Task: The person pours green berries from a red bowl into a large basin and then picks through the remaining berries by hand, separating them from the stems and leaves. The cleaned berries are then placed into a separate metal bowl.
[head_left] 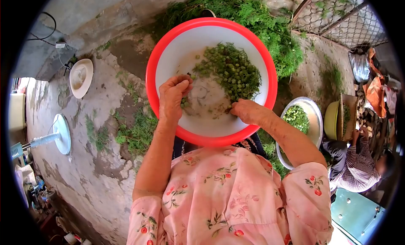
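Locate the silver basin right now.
In the head view, the silver basin sits on the right, between the red-rimmed basin and yellow tub, partly hidden by the right forearm.

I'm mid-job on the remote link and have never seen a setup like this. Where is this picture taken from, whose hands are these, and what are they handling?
There is no machine: a person works with two bare hands. The single picture comes from a camera on their head, looking forward and down, so left and right match theirs.

In front of them is a wide, round white basin with a red rim, holding a heap of small green pieces. The right hand reaches the heap's lower edge. The left hand is over the basin, fingers curled; I can't tell what either grips.

Feathery green branches lie on the worn grey floor. To the right are a shiny, round metal basin and another person in a checked top.
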`<action>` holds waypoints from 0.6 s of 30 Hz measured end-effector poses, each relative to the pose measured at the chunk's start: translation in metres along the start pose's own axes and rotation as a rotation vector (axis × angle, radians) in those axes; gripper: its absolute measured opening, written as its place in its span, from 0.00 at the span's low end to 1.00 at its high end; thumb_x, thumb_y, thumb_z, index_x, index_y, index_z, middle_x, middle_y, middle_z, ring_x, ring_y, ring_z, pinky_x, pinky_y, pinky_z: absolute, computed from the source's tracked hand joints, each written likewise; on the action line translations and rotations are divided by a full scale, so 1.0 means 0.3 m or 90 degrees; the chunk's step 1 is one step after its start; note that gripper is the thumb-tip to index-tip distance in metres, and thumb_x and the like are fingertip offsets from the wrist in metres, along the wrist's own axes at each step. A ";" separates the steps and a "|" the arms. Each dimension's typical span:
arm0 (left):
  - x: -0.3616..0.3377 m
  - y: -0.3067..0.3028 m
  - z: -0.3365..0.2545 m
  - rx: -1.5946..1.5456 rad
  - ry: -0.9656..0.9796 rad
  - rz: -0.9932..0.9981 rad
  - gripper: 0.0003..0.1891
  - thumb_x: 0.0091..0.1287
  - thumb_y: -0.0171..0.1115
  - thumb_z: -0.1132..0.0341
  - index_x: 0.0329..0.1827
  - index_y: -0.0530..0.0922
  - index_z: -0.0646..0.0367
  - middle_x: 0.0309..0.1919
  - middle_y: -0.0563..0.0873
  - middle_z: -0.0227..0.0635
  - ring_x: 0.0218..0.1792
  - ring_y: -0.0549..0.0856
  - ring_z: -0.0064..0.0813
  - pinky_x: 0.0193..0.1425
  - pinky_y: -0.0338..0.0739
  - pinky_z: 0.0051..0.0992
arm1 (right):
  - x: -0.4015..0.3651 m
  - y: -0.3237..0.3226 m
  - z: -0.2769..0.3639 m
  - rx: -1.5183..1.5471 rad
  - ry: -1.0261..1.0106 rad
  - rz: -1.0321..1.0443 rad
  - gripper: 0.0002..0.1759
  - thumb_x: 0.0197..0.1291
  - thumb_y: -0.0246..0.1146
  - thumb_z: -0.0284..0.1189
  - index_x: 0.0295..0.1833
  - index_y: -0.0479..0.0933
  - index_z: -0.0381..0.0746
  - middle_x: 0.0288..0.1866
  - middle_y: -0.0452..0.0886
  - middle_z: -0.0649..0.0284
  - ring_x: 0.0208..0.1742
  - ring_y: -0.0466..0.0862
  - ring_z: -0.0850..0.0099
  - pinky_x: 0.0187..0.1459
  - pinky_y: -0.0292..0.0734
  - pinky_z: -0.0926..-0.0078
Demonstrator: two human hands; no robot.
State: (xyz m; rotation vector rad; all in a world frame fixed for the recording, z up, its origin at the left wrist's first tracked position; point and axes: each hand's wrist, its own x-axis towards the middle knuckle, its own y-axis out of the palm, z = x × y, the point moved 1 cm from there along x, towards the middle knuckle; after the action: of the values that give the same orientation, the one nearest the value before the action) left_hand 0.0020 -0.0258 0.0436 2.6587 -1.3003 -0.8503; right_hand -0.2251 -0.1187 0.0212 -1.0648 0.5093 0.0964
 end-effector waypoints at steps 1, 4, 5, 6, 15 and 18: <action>0.000 0.000 -0.002 0.005 0.000 0.002 0.09 0.62 0.57 0.72 0.43 0.79 0.66 0.35 0.83 0.34 0.34 0.81 0.21 0.44 0.75 0.20 | -0.005 0.005 -0.003 -0.024 -0.012 0.003 0.09 0.47 0.53 0.20 0.30 0.80 0.35 0.32 0.81 0.53 0.41 0.80 0.55 0.42 0.77 0.64; 0.001 -0.001 -0.008 0.012 0.002 0.001 0.09 0.62 0.57 0.72 0.43 0.79 0.66 0.35 0.83 0.34 0.34 0.81 0.22 0.44 0.75 0.20 | -0.030 -0.019 0.008 -0.037 -0.014 0.076 0.10 0.47 0.53 0.19 0.32 0.80 0.36 0.34 0.81 0.54 0.44 0.79 0.56 0.44 0.76 0.65; 0.001 -0.004 -0.008 0.009 0.002 -0.001 0.10 0.62 0.57 0.72 0.43 0.79 0.66 0.35 0.83 0.34 0.34 0.81 0.22 0.44 0.75 0.20 | -0.043 -0.034 0.015 -0.031 -0.010 0.111 0.11 0.47 0.53 0.18 0.33 0.81 0.36 0.35 0.81 0.54 0.45 0.79 0.56 0.46 0.76 0.65; 0.000 -0.007 -0.007 0.006 0.001 -0.003 0.10 0.62 0.57 0.72 0.43 0.79 0.66 0.35 0.83 0.34 0.34 0.81 0.22 0.44 0.75 0.20 | -0.061 -0.045 0.016 0.013 -0.018 0.102 0.12 0.46 0.53 0.18 0.34 0.81 0.36 0.37 0.80 0.54 0.47 0.78 0.57 0.47 0.75 0.65; 0.003 -0.004 0.011 0.029 -0.009 -0.009 0.10 0.62 0.56 0.73 0.43 0.80 0.65 0.35 0.84 0.35 0.33 0.81 0.22 0.43 0.75 0.21 | -0.237 -0.129 0.004 0.166 -0.017 0.052 0.21 0.39 0.52 0.16 0.43 0.79 0.35 0.45 0.79 0.58 0.48 0.73 0.57 0.54 0.69 0.65; 0.003 -0.008 0.006 0.037 -0.001 0.005 0.10 0.62 0.56 0.73 0.44 0.79 0.66 0.36 0.84 0.35 0.33 0.81 0.23 0.43 0.75 0.21 | -0.246 -0.141 0.013 0.143 -0.017 0.049 0.21 0.37 0.53 0.15 0.42 0.79 0.35 0.41 0.80 0.58 0.47 0.74 0.58 0.51 0.71 0.65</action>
State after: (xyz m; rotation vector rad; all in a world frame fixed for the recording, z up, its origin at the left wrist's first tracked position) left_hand 0.0032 -0.0247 0.0409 2.6959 -1.3546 -0.8270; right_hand -0.2753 -0.1240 0.0898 -0.8245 0.5239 0.1177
